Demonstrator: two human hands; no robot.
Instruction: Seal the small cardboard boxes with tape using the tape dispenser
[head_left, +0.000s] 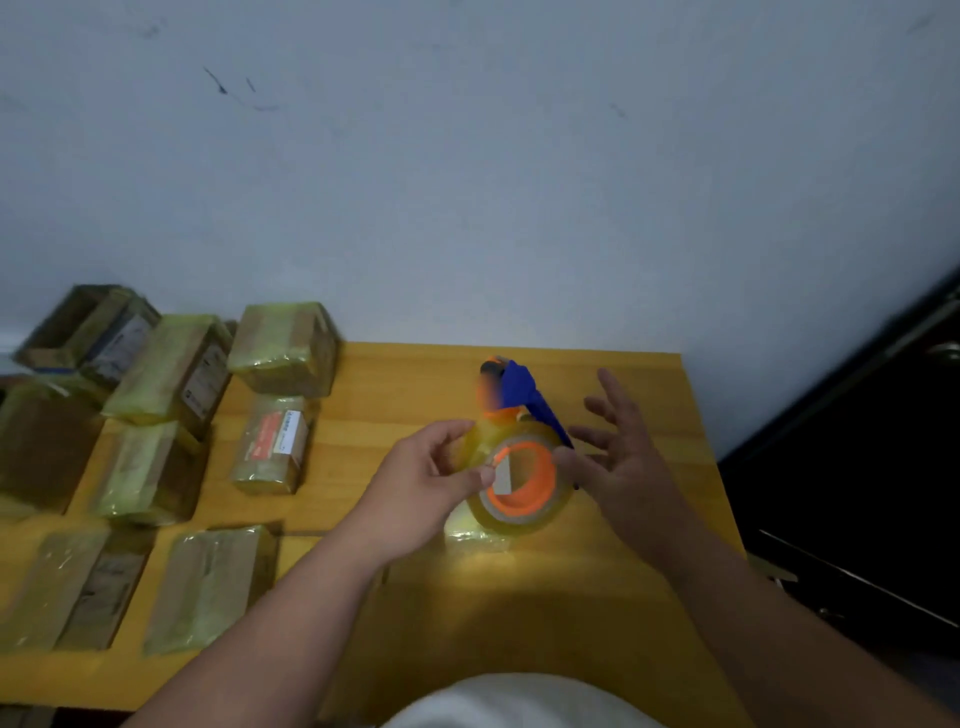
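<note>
Over the yellow table (623, 395), the left hand (431, 478) pinches the tape dispenser (519, 441) at its clear tape roll (524, 499). The right hand (623, 457) hovers beside it, its grip apart with fingers spread. Taped cardboard boxes (280, 343) lie well to the left.

Scuffed pale wall (467, 156) behind yellow wooden table (623, 384); dark cabinet (857, 493) at right
</note>
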